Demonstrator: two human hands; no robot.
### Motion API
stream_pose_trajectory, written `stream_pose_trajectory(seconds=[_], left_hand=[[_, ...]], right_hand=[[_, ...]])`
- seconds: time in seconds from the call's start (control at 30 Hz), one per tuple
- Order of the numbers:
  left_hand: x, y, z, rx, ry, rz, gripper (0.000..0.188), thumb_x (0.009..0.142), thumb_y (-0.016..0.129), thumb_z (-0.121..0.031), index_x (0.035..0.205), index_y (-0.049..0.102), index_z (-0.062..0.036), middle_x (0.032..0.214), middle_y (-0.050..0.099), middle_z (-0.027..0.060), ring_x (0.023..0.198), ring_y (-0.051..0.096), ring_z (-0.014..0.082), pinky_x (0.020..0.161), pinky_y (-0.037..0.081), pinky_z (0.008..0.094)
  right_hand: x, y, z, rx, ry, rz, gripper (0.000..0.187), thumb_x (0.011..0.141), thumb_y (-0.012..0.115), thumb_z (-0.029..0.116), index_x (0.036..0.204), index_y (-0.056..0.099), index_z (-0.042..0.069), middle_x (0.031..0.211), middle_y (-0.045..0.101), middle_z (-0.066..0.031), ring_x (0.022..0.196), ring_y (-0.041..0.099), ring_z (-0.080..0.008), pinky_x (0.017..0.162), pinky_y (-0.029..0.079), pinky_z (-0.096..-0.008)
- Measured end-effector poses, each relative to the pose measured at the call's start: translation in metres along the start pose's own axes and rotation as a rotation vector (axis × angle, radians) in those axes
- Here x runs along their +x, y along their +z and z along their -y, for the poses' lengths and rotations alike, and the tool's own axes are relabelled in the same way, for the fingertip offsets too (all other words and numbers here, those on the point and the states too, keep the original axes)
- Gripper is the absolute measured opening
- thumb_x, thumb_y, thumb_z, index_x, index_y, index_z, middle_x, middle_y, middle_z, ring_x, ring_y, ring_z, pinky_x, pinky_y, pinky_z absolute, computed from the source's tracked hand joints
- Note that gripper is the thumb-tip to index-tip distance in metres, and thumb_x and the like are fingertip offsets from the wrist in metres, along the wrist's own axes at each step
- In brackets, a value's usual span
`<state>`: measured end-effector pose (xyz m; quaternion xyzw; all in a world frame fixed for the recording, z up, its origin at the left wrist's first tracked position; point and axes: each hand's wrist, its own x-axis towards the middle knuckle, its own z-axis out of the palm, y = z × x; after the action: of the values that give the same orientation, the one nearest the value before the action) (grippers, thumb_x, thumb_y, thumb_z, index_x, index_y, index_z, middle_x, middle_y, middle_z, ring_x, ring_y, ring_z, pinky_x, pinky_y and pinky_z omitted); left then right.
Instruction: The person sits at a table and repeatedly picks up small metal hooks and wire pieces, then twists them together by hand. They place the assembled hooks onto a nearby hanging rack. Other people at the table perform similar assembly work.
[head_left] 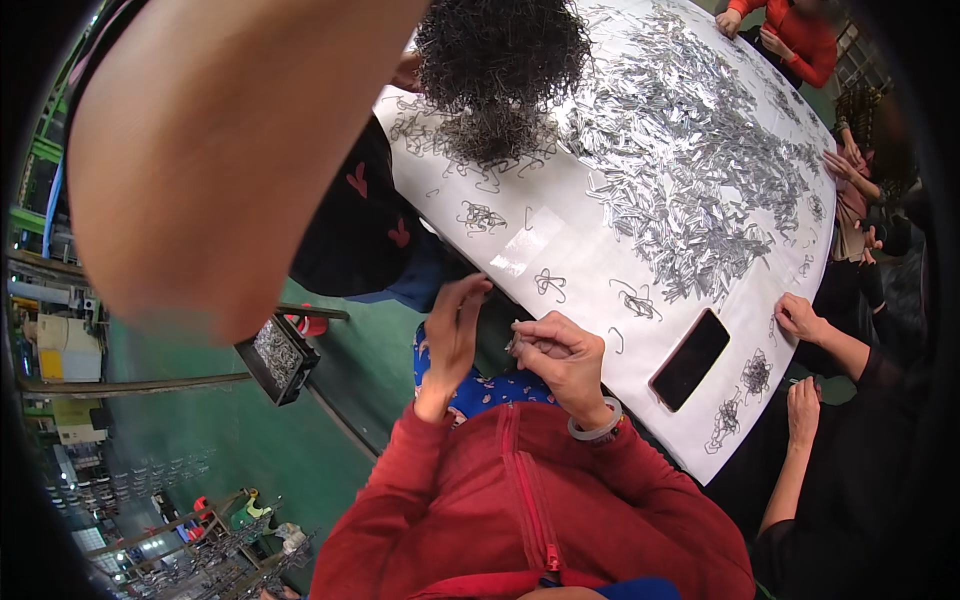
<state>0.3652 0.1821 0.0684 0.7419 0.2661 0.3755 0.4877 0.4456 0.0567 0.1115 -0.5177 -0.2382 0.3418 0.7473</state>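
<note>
My right hand point(565, 362) is closed in a pinch in front of my red jacket, just off the table edge. A small pale bit shows at its fingertips, too small to name. Beside it, my left hand point(453, 335) is raised with its fingers stretched out and nothing visible in them. Nearest to the hands on the white table point(590, 260) lie a few loose wire hooks point(549, 285). Further right there is another small tangle of wire hooks point(637, 302).
Silvery metal strips point(690, 150) spread widely over the table. A dark wiry clump point(500, 55) is at the far side. A black phone point(690, 360) lies near the right edge. Another person's arm point(220, 150) crosses the upper left. Co-workers' hands point(798, 318) line the right side.
</note>
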Motion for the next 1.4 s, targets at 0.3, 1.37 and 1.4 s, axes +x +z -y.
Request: stream_pose_trajectory(seconds=[0.3, 1.37, 1.4], left_hand=[[0.106, 0.082, 0.067, 0.933, 0.303, 0.245, 0.016, 0.081, 0.062, -0.017, 0.078, 0.065, -0.0015, 0.082, 0.060, 0.0139, 0.085, 0.056, 0.0316, 0.073, 0.047, 0.0412], [-0.023, -0.003, -0.043, -0.189, -0.113, 0.170, 0.009, 0.088, 0.060, -0.007, 0.093, 0.056, -0.0017, 0.088, 0.055, 0.0046, 0.078, 0.054, 0.0116, 0.071, 0.044, 0.0244], [-0.024, -0.001, -0.043, -0.251, -0.164, 0.150, 0.009, 0.089, 0.059, -0.007, 0.095, 0.055, -0.0020, 0.088, 0.056, 0.0040, 0.079, 0.053, 0.0105, 0.071, 0.044, 0.0234]], right_hand=[[-0.005, -0.007, 0.003, -0.045, -0.011, 0.068, 0.024, 0.077, 0.058, -0.015, 0.098, 0.065, -0.007, 0.085, 0.058, -0.0076, 0.075, 0.059, -0.0097, 0.065, 0.048, -0.0184], [-0.003, -0.001, -0.008, -0.482, -0.385, -0.133, 0.022, 0.074, 0.063, -0.010, 0.093, 0.068, -0.001, 0.077, 0.059, -0.0022, 0.064, 0.052, -0.0050, 0.055, 0.040, -0.0183], [-0.003, -0.001, -0.008, -0.520, -0.391, -0.127, 0.023, 0.071, 0.064, -0.010, 0.092, 0.069, 0.000, 0.073, 0.059, -0.0031, 0.062, 0.053, -0.0072, 0.054, 0.041, -0.0200]])
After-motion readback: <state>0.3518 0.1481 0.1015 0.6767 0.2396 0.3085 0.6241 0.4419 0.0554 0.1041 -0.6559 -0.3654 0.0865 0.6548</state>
